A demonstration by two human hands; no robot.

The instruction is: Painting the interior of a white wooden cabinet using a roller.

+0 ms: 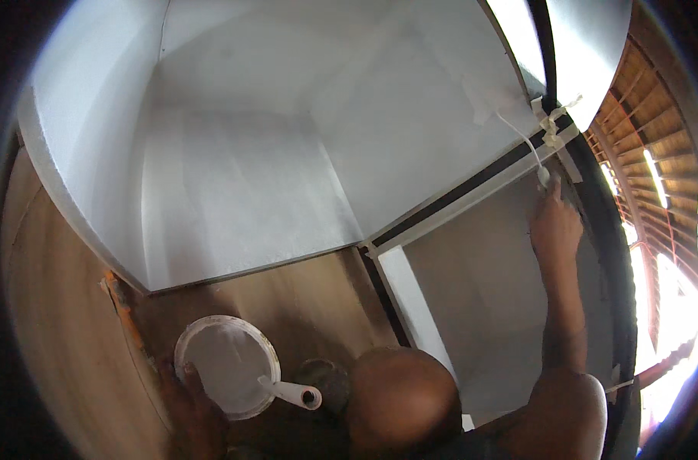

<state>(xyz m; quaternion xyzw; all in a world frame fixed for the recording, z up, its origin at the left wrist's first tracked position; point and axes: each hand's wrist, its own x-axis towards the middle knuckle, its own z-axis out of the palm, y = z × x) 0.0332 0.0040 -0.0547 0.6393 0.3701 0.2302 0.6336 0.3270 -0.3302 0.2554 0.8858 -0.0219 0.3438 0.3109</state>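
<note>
My right hand (556, 222), with the arm stretched up, grips the pale handle of a small paint roller (524, 142). Its bent wire frame runs up to the grey-white panel (433, 130), where the roller head blends with the surface and is hard to make out. At the lower left, my left hand (195, 410) is dark and partly in shadow, its fingers hooked over the rim of a round white bucket (270, 349). Greyish-white paint (222, 364) lies inside. Across the bucket's right rim rests a white tool with a hollow, round-ended handle (295, 393).
Tall white-coated panels (234, 192) rise ahead, above a brown wooden surface (318, 295). A dark frame strip (456, 188) divides the panels, with torn masking tape (550, 126) at its upper end. Beside the bucket is a bent knee (403, 395). Roof beams (644, 146) show far right.
</note>
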